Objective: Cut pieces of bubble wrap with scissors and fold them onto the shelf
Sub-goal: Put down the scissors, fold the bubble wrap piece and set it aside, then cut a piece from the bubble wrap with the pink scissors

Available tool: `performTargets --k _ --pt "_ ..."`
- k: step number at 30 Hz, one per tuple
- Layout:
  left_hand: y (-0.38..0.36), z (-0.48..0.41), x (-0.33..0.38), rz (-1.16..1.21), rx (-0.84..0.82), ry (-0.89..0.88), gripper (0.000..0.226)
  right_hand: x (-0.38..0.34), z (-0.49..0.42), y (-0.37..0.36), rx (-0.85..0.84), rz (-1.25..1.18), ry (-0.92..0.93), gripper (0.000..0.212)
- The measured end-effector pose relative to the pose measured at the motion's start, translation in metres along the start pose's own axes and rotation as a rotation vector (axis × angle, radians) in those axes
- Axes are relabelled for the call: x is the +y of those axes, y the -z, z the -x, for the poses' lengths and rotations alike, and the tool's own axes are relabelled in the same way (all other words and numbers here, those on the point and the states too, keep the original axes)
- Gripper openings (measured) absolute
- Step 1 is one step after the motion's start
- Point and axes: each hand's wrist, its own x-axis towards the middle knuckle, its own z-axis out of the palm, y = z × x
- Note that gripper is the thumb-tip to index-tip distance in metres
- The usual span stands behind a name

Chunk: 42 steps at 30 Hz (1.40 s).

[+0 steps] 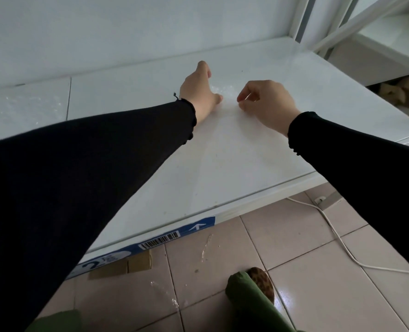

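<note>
A clear piece of bubble wrap point(225, 91) lies on the white shelf point(222, 164), faint against the surface, between my two hands. My left hand point(199, 89) rests on its left part with the palm down and the fingers stretched toward the wall. My right hand point(266, 101) is curled, with thumb and fingertips pinched at the wrap's right edge. Another folded piece of bubble wrap point(28, 104) lies on the shelf at the far left. No scissors are in view.
A blue-and-white carton edge with a barcode point(160, 239) sticks out under the shelf front. A white cable point(337, 238) runs over the tiled floor. Thin scraps of plastic point(205, 248) lie on the tiles. White shelf posts point(304, 20) rise at the back right.
</note>
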Motion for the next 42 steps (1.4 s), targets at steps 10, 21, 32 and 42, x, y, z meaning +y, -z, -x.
performTargets --k 10,21,32,42 --pt "0.01 0.009 -0.014 -0.448 -0.08 -0.344 0.045 -0.002 0.006 -0.006 0.072 0.241 0.184 0.023" --pt "0.018 0.026 -0.009 -0.578 -0.171 -0.286 0.048 -0.015 0.019 -0.005 0.081 0.396 0.133 0.027" --pt "0.139 0.13 -0.036 -0.571 -0.105 -0.286 0.031 -0.104 0.1 0.003 -0.007 0.24 0.248 0.024" --pt "0.262 0.263 -0.089 -0.633 -0.006 -0.089 0.032 -0.229 0.173 -0.039 -0.109 0.203 0.364 0.03"
